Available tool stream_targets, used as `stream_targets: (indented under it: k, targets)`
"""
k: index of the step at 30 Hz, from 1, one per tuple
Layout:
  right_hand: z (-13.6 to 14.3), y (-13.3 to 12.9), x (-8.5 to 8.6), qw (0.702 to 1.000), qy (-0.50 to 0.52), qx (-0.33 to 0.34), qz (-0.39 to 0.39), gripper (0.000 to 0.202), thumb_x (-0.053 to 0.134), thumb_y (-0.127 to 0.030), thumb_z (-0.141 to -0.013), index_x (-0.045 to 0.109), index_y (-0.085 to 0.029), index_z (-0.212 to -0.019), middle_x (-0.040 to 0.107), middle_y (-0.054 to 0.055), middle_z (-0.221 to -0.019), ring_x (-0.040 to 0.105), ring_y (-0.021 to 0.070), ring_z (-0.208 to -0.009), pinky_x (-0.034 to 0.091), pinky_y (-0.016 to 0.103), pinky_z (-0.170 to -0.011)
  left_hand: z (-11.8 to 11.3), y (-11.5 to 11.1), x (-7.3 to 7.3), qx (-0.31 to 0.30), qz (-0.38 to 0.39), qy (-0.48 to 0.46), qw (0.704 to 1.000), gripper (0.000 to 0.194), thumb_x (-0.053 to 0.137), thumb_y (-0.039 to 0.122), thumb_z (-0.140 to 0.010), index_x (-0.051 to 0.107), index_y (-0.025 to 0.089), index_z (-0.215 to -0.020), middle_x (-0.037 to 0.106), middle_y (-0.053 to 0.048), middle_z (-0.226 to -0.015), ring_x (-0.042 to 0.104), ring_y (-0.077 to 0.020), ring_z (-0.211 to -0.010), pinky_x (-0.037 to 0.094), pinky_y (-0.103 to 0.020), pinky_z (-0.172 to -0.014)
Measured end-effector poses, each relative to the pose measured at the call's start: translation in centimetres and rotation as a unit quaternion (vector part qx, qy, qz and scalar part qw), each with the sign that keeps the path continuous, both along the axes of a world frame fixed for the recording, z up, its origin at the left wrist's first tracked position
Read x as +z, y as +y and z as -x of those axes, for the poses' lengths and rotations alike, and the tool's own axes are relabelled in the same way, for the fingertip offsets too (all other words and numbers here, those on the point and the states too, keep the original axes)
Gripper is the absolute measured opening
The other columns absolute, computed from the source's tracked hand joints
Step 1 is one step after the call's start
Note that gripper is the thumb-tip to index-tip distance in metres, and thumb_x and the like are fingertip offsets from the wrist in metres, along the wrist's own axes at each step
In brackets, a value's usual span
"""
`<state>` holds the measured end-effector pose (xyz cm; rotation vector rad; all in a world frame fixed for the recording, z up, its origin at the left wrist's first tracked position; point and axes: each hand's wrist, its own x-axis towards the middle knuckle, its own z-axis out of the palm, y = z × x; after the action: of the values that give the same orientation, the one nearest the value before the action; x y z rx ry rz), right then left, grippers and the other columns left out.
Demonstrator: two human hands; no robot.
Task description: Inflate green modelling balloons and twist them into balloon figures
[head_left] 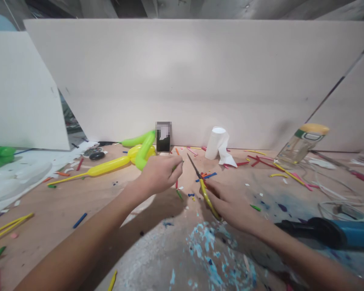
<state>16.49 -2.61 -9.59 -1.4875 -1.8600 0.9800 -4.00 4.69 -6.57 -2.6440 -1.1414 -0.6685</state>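
My left hand is closed on a lime-green modelling balloon, which bends up and away behind the knuckles. A small dark green bit shows between the thumb and fingers. My right hand grips a pair of scissors by its yellow handles. The dark blades point up and left, apart from my left hand. Just behind the green balloon lies a yellow modelling balloon, partly inflated, its thin tail running left along the table.
A phone leans on the white board at the back. Near it stands a white paper roll. A clear bottle and a blue-black tool are at right. Balloon scraps litter the paint-stained table.
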Motion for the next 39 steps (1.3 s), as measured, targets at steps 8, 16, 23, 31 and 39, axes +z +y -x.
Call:
stream_targets:
  k: [8, 16, 23, 31, 39]
  targets:
    - [-4.5, 2.9, -1.2, 0.920, -0.388, -0.010, -0.051, 0.024, 0.053, -0.033, -0.081, 0.065, -0.015, -0.071, 0.067, 0.013, -0.073, 0.058, 0.0215, -0.065, 0.032, 0.030, -0.058, 0.0, -0.9, 0.9, -0.107, 0.048, -0.129, 0.985, 0.027, 0.035, 0.023, -0.088, 0.036, 0.019, -0.061, 0.038, 0.003, -0.055, 0.037, -0.0112, -0.052, 0.028, -0.027, -0.053]
    - [-0.8, 2.3, 3.0, 0.890, -0.217, 0.030, -0.399, 0.071, 0.065, -0.041, -0.075, 0.037, -0.022, -0.137, 0.042, 0.012, -0.141, 0.036, 0.0301, -0.131, 0.032, 0.047, -0.105, -1.4, -3.1, 4.5, -0.267, 0.189, -0.428, 0.843, 0.032, 0.038, 0.034, -0.092, 0.045, 0.019, -0.065, 0.051, 0.000, -0.058, 0.048, -0.0109, -0.052, 0.041, -0.026, -0.055]
    - [0.7, 4.1, 6.9, 0.907, -0.266, 0.082, -0.317, 0.032, 0.059, -0.042, -0.080, 0.062, -0.022, -0.105, 0.069, 0.005, -0.092, 0.062, 0.0221, -0.080, 0.047, 0.033, -0.071, -0.7, 2.0, 6.4, -0.312, 0.342, -0.753, 0.467, 0.021, 0.043, 0.023, -0.086, 0.037, 0.019, -0.065, 0.040, 0.006, -0.052, 0.044, -0.0079, -0.041, 0.042, -0.023, -0.048]
    - [0.0, 4.3, 5.9, 0.927, -0.267, 0.108, -0.240, 0.044, 0.056, -0.052, -0.081, 0.063, -0.023, -0.113, 0.069, 0.008, -0.101, 0.063, 0.0244, -0.087, 0.045, 0.032, -0.072, 1.8, 6.4, 2.6, -0.220, 0.384, -0.854, 0.273, 0.011, 0.040, 0.013, -0.074, 0.037, 0.019, -0.065, 0.041, 0.007, -0.050, 0.043, -0.0066, -0.040, 0.042, -0.021, -0.049]
    - [0.0, 4.2, 5.3, 0.937, -0.279, 0.109, -0.182, 0.049, 0.047, -0.058, -0.084, 0.062, -0.023, -0.115, 0.068, 0.009, -0.106, 0.062, 0.0265, -0.089, 0.044, 0.033, -0.072, 1.1, 6.3, 1.5, -0.202, 0.402, -0.855, 0.257, 0.012, 0.042, 0.011, -0.072, 0.037, 0.018, -0.064, 0.042, 0.006, -0.049, 0.044, -0.0069, -0.040, 0.043, -0.022, -0.049]
